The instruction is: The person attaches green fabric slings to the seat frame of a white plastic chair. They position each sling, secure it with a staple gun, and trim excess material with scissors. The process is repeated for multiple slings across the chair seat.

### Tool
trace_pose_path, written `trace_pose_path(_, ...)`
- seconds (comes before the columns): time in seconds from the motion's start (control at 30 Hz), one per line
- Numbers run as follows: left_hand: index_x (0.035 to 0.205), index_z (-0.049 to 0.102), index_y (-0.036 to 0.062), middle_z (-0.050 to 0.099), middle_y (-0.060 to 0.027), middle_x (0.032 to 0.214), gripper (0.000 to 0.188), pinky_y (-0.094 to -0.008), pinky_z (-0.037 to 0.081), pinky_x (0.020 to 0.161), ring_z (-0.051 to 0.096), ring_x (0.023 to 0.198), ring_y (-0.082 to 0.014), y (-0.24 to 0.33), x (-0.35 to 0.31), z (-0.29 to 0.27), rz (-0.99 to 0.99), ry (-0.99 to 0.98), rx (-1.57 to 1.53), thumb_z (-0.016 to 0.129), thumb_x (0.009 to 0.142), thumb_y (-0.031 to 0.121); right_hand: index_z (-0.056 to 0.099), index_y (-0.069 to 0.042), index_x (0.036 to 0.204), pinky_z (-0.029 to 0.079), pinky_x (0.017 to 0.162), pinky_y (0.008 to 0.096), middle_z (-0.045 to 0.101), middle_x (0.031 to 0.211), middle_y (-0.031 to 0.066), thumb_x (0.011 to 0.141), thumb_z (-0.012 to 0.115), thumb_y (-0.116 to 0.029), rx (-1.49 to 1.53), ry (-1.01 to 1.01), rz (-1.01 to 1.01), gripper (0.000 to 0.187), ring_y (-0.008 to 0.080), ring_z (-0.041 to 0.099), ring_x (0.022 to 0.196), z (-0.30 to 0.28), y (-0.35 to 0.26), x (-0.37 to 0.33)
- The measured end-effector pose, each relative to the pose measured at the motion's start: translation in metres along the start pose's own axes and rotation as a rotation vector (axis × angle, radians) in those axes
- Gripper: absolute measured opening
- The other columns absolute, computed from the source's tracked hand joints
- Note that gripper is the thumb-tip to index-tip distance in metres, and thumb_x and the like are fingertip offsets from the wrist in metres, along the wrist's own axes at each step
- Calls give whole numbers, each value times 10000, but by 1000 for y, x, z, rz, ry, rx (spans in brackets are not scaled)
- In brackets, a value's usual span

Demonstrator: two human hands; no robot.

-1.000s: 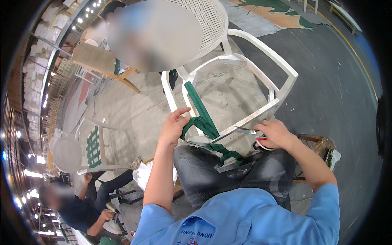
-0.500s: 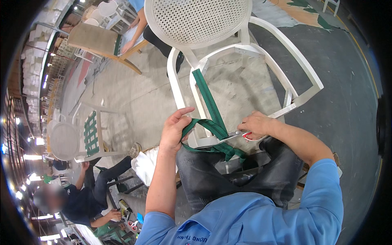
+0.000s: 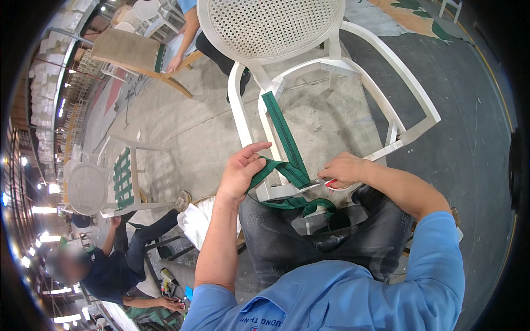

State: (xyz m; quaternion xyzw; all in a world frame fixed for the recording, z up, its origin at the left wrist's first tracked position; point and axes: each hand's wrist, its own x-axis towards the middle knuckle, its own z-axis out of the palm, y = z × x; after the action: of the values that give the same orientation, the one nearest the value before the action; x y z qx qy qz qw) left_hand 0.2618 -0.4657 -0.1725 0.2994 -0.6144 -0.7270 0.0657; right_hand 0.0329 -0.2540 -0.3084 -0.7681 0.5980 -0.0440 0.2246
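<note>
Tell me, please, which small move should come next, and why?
Probably the right hand should close the scissors on the green strap, once the blades are checked to be around it: their tips lie at the strap's lower bend, near the front of the white chair, while the left hand holds the loose length aside.

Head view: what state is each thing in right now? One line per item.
Left hand: closed on the green strap.
Right hand: closed on the scissors.
Green strap: one run straight across the seat frame; the rest slack.
Scissors: blades at the strap; open or shut unclear.
White chair: seat mostly unwebbed.
Chair at left: seat woven in green.
</note>
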Motion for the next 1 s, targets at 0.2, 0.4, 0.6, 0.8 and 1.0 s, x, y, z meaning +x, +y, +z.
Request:
trace_pose_path(0.2,1403,601,12,713,-3,880,419,-196,473,685,624,761,-43,-5,-4,-4,31,-89,5,597,984,0,647,-154,1098,534,767,512,696,853,109,854,686,-323,-8,-35,-23,299,363,707,880,4,0,2)
trace_pose_path(0.4,1418,590,22,725,-31,1001,437,-216,503,787,650,871,-77,-1,-8,-9,32,-120,15,600,981,1,654,-146,1078,530,742,526,715,870,128,868,701,-351,58,14,-20,297,372,703,883,3,-9,3)
trace_pose_path(0.6,1401,598,1,680,-94,1287,427,-277,498,981,631,1148,-152,-20,-7,11,118,-25,100,629,976,33,668,-159,1106,527,713,528,714,836,141,857,745,-503,169,314,340,432,384,704,841,1,-31,-78)
trace_pose_path(0.8,1288,635,-13,694,-126,1079,313,-296,527,490,655,697,-165,-62,-83,49,237,70,-131,622,986,68,645,-121,1222,550,713,480,734,892,165,849,777,-546,416,992,1032,580,396,717,815,-6,-129,-205)
trace_pose_path(1.0,1289,624,-20,700,-167,1095,282,-324,580,535,691,761,-209,-45,-87,90,335,-36,-316,601,1015,46,578,-47,1361,554,792,495,727,954,216,885,749,-444,106,973,1796,643,411,713,895,123,-185,-333)
